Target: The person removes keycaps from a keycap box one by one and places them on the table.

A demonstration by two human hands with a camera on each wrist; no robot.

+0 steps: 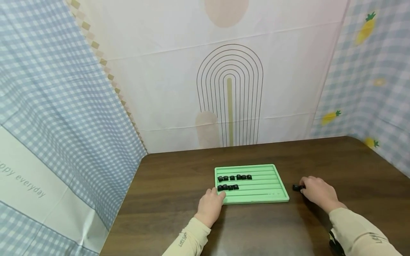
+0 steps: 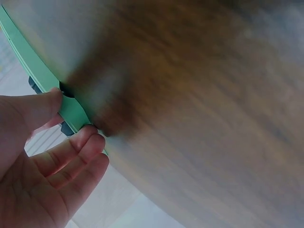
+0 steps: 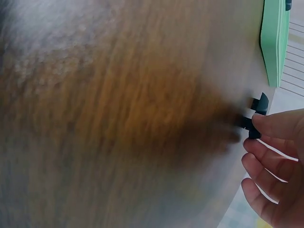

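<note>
A light green ridged tray lies on the table, with two rows of small black keycaps on its left part. My left hand grips the tray's near left corner, thumb and fingers on either side of the edge in the left wrist view. To the right of the tray, my right hand pinches a black keycap between thumb and index finger, low at the tabletop. A second black keycap stands right beside it. The right hand's other fingers are loosely bent.
The dark wooden table reaches back to a white cloth with printed arches. A blue checked cloth hangs on the left, another with pineapples on the right. Something black is at the right sleeve's underside.
</note>
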